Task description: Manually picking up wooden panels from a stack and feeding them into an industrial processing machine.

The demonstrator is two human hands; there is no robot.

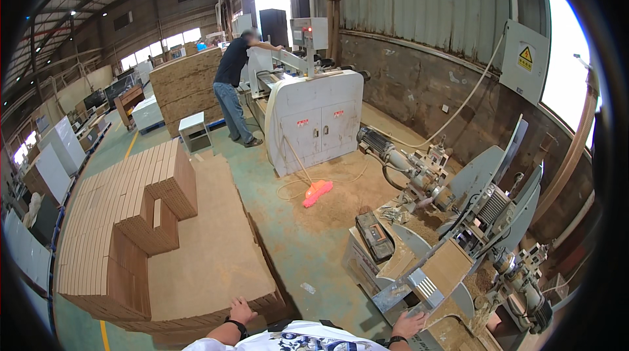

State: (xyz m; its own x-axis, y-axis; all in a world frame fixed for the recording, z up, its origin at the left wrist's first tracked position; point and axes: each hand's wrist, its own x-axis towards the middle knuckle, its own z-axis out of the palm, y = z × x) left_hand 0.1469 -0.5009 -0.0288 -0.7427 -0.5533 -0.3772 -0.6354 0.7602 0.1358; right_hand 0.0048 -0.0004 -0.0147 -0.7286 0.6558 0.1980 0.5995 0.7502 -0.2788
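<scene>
My left hand (242, 312) rests with its fingers apart at the near edge of a low stack of brown boards (213, 253). Nothing shows in its grip. Taller rows of narrow brown board strips (111, 213) stand on the left part of that stack, stepped down toward the middle. On the other side, my right hand (409, 323) lies at the front edge of a dusty woodworking machine (393, 285), fingers stretched out and holding nothing I can make out. A brown panel (448, 266) and a ribbed metal plate (426, 287) sit on the machine near that hand.
A co-worker (230, 82) leans over a large white machine (318, 118) ahead. A broom with a pink-orange head (318, 192) leans against it, above sawdust on the green floor. A dark control box (375, 234) sits on the near machine. A tall board stack (187, 86) stands behind.
</scene>
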